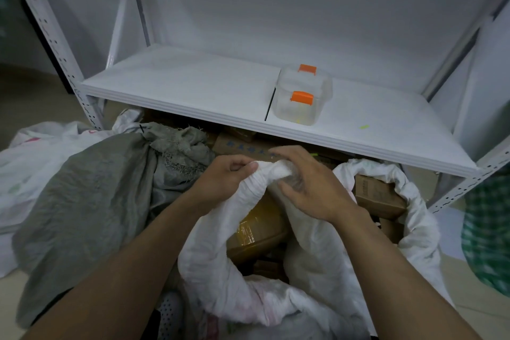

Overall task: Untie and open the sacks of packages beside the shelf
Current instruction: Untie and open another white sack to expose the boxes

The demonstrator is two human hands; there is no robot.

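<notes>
under the front edge of the white shelf (193,85) sits a white sack (220,270), its mouth partly open on a taped brown package (256,232). the left hand (223,176) pinches the bunched rim between thumb and curled fingers; the right hand (309,188) grips the same gathered fabric just beside it, fingers arched over the top. a grey sack (91,201) slumps to the left, touching the left forearm, its neck bunched up. right of the hands a second white sack (419,229) gapes around brown boxes (378,196). on the shelf stands a clear container (302,96) — orange latches.
</notes>
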